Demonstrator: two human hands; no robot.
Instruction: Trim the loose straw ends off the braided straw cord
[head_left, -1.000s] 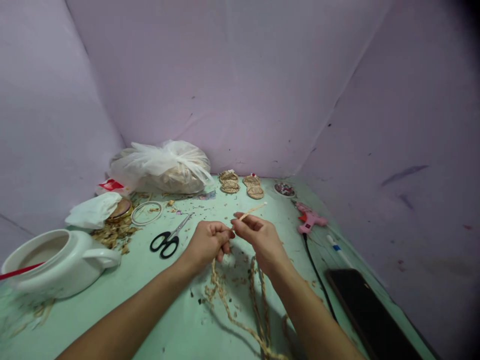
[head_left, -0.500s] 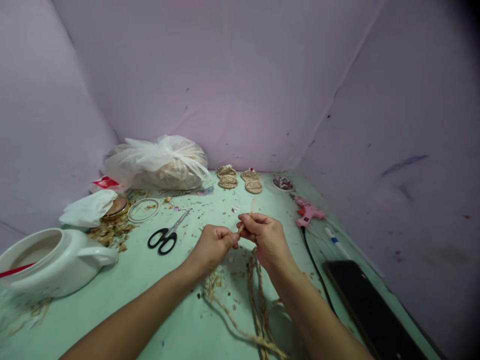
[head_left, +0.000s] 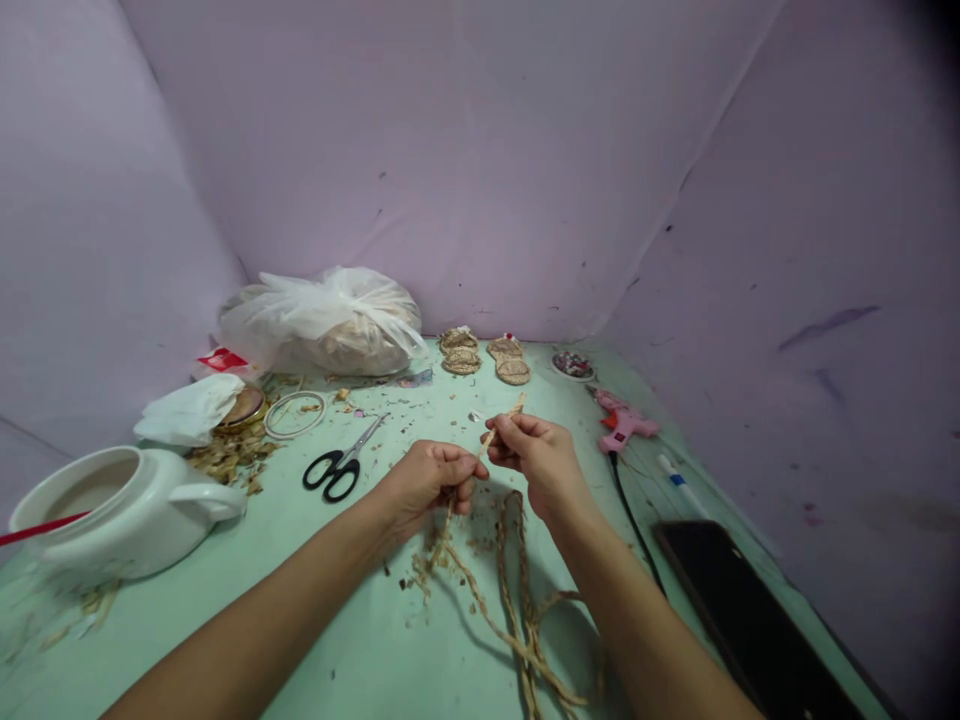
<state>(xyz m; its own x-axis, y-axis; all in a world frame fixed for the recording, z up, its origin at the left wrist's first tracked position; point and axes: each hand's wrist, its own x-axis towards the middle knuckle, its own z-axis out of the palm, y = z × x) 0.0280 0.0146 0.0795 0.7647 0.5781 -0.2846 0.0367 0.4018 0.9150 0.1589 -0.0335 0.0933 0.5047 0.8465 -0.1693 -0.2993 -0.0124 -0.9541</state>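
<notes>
My left hand [head_left: 442,475] pinches a tan braided fibre cord [head_left: 480,590], which hangs below it and loops over the table toward my right forearm. My right hand [head_left: 536,455] is closed on a pale fibre strand [head_left: 517,404], whose tip sticks up past the fingers. A short stretch of the strand spans the small gap between the two hands. Left of my left hand lie scissors [head_left: 341,468] with black handles, their blades pointing away. Two small woven sandal shapes [head_left: 460,352] rest farther back, near the wall.
At the back left sits a stuffed plastic bag [head_left: 330,325]. A white teapot-like pot [head_left: 127,525], a white ring [head_left: 295,414] and dry fibre scraps [head_left: 232,455] occupy the left. On the right are a pink glue gun [head_left: 626,422], a marker [head_left: 682,483], a dark phone [head_left: 739,610] and a small dish [head_left: 573,366].
My left hand has turned and the cord now hangs from it more visibly. The right hand has risen slightly, with the pale strand's end pointing up. The view has shifted a little.
</notes>
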